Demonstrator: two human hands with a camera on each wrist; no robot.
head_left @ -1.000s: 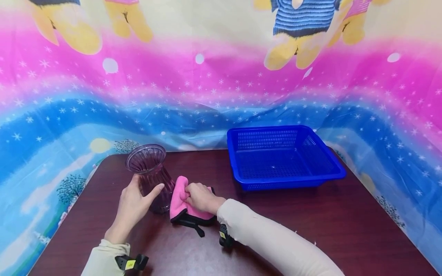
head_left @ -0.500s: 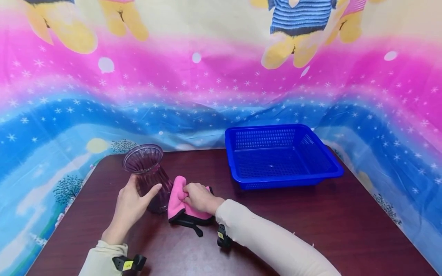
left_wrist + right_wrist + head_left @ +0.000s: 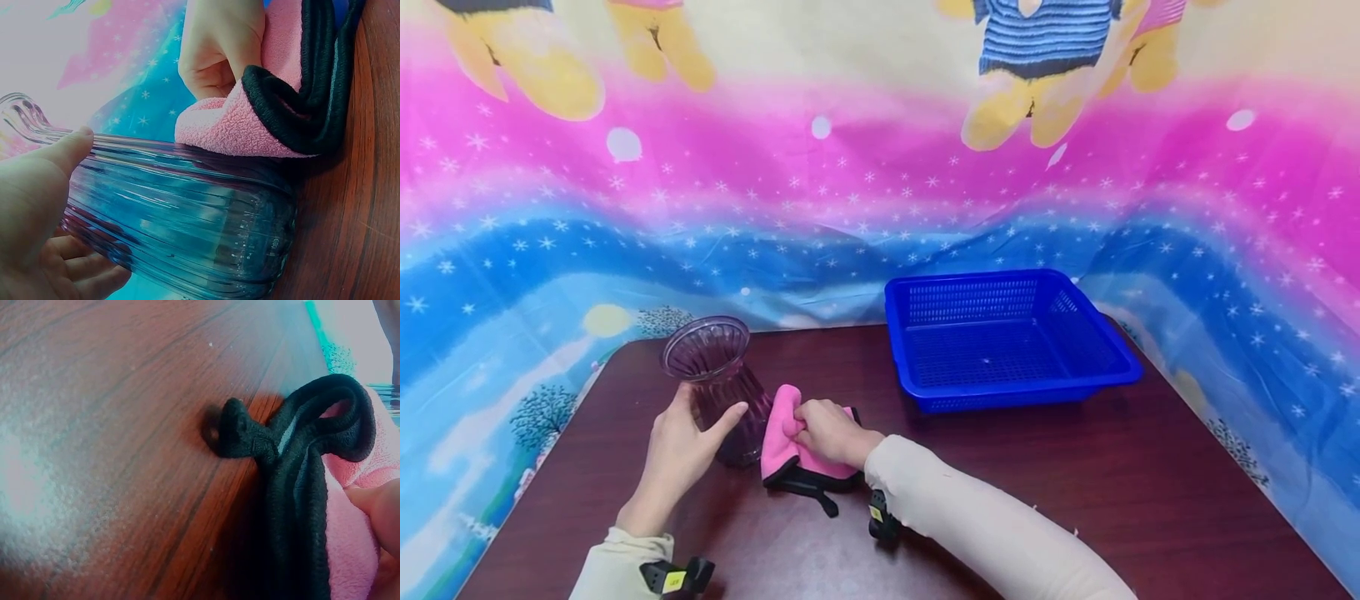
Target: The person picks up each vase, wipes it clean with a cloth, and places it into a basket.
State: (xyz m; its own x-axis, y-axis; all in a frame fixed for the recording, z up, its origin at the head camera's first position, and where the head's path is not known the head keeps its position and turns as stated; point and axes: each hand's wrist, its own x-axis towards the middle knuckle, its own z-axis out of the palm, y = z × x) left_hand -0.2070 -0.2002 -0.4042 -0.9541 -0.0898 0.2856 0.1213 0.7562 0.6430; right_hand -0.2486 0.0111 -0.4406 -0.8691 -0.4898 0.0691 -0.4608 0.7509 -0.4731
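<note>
A ribbed, purple-tinted glass vase (image 3: pixel 739 417) with a flared rim stands on the table, left of the middle. My left hand (image 3: pixel 679 450) grips it below the rim, thumb on the near side and fingers round the far side, as the left wrist view shows. My right hand (image 3: pixel 831 432) holds a folded pink cloth (image 3: pixel 781 433) with black edging and a black hanging loop (image 3: pixel 240 431). In the left wrist view the cloth (image 3: pixel 231 128) lies against the side of the vase (image 3: pixel 187 206), near its base. Part of the right hand's fingers is hidden by the cloth.
A blue plastic basket (image 3: pixel 1011 392) with perforated sides stands at the back right of the dark wooden table (image 3: pixel 1000 492). Behind the table hangs a printed curtain (image 3: pixel 850 183) in pink and blue. Small black cameras (image 3: pixel 676 577) are strapped to both wrists.
The whole head view has shifted slightly, moving everything a little to the left. Both hands keep their hold on the vase and the cloth, with no other clear movement.
</note>
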